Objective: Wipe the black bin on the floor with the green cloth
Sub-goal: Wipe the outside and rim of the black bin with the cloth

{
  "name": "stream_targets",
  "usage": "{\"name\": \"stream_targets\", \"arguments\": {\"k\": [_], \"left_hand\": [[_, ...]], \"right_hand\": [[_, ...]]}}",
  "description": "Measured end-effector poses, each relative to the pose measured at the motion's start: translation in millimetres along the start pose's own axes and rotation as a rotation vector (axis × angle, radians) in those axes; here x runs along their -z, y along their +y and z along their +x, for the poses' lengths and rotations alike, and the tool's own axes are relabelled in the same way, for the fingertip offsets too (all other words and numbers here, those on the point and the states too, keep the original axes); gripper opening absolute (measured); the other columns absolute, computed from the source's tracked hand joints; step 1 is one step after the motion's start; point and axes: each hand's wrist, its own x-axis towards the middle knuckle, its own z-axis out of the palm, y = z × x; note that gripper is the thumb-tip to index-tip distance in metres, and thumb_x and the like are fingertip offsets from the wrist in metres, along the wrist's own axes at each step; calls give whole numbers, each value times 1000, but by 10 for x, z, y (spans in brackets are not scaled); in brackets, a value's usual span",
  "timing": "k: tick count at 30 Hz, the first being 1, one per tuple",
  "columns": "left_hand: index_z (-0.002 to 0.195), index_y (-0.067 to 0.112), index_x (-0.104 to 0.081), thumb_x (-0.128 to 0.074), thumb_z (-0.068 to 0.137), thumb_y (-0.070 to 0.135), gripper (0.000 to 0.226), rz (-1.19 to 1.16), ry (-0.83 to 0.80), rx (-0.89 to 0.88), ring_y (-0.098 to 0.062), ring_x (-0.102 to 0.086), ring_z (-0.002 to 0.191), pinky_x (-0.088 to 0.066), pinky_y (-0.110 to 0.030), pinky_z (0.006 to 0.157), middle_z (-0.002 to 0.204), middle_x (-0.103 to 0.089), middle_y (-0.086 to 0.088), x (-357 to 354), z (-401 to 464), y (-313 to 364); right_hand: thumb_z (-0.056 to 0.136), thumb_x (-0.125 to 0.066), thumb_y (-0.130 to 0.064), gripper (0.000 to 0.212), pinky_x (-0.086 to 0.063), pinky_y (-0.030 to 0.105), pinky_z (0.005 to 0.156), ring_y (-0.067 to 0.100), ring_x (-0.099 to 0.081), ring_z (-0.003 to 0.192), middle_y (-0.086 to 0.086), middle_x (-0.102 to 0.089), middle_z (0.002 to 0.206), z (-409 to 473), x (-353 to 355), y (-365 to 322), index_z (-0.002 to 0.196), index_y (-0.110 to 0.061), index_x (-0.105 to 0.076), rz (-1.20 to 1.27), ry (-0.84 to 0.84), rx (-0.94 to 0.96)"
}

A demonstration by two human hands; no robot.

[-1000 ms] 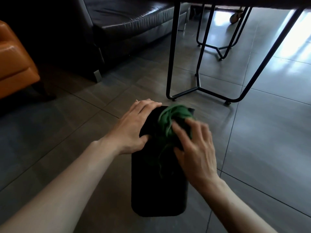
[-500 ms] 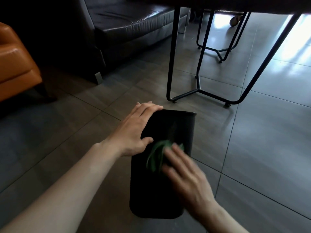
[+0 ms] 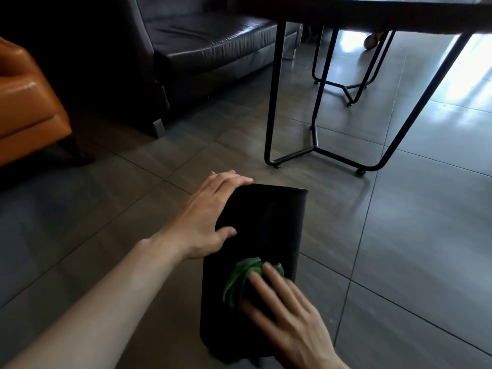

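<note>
The black bin [image 3: 271,222] lies on its side on the grey tiled floor, its far end pointing away from me. My left hand [image 3: 210,217] rests flat on the bin's left upper edge, fingers spread along the side, steadying it. My right hand [image 3: 285,312] presses the crumpled green cloth [image 3: 239,278] against the bin's upper wall near its closer end. My fingers cover most of the cloth; only its left part shows.
A table on thin black metal legs [image 3: 274,102] stands just beyond the bin. A dark leather sofa [image 3: 202,46] is at the back left and an orange armchair [image 3: 24,102] at the far left. Bare floor tiles [image 3: 426,235] lie to the right.
My right hand has dragged the green cloth along the bin from its far end toward me. My left hand has stayed on the bin's left side.
</note>
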Motion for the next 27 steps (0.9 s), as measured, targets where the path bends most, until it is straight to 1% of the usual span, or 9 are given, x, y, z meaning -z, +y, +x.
{"name": "stream_targets", "arguments": {"k": [3,7,9,11,15,17,21,23,27], "left_hand": [[151,34,-33,-85,73,16,96,-14,26,33,1,-16,150,-7,-31,128,153,-32,16,1,-5,9],[152,33,-33,-76,74,5,93,-30,22,33,2,-14,150,-6,-31,128,152,-33,15,-4,-18,48],[152,31,-34,-73,74,3,92,-32,23,39,-4,-16,153,-8,-34,128,152,-35,13,4,-18,60],[151,28,-36,-75,74,4,90,-32,29,38,-6,-18,153,-10,-37,128,152,-37,10,22,-18,57],[151,33,-34,-84,73,11,94,-26,6,23,3,-12,150,0,-23,126,154,-33,14,23,-32,68],[151,31,-35,-84,73,11,94,-23,2,6,-3,-15,153,-1,-27,127,155,-34,12,3,-4,109],[152,29,-35,-80,75,8,92,-28,11,23,-6,-16,154,-1,-29,128,155,-35,9,-8,58,190],[152,29,-35,-76,77,6,88,-25,6,12,-7,-17,154,-3,-32,128,154,-36,9,-17,75,221],[150,25,-38,-70,71,1,89,-22,0,5,-9,-20,153,-3,-29,127,151,-40,7,5,72,222]], "right_hand": [[95,-66,-16,25,-51,49,105,36,-40,147,15,-50,153,312,146,270,119,-19,-73,74,124,-258],[78,-75,1,52,-41,46,116,34,-33,151,13,-45,157,963,396,553,128,-13,-69,179,284,-608],[77,-73,-1,54,-37,50,119,35,-27,153,14,-41,160,1028,383,479,129,-13,-67,160,238,-556],[79,-73,-9,46,-41,54,114,37,-28,153,14,-42,159,793,248,269,124,-15,-69,79,152,-346],[101,-55,-19,23,-53,45,101,35,-39,148,9,-48,156,77,42,-103,117,-26,-70,-14,-15,58],[101,-56,-18,21,-55,45,98,35,-42,146,9,-49,155,67,46,-20,115,-25,-70,17,14,9],[82,-76,-3,40,-49,54,105,39,-40,146,15,-52,152,647,277,361,120,-13,-73,92,230,-492],[80,-73,1,47,-45,54,110,38,-36,148,15,-49,154,935,396,462,125,-12,-71,102,273,-613],[96,-56,-14,29,-47,50,109,39,-41,146,12,-52,152,727,289,221,119,-15,-74,25,211,-324]]}}
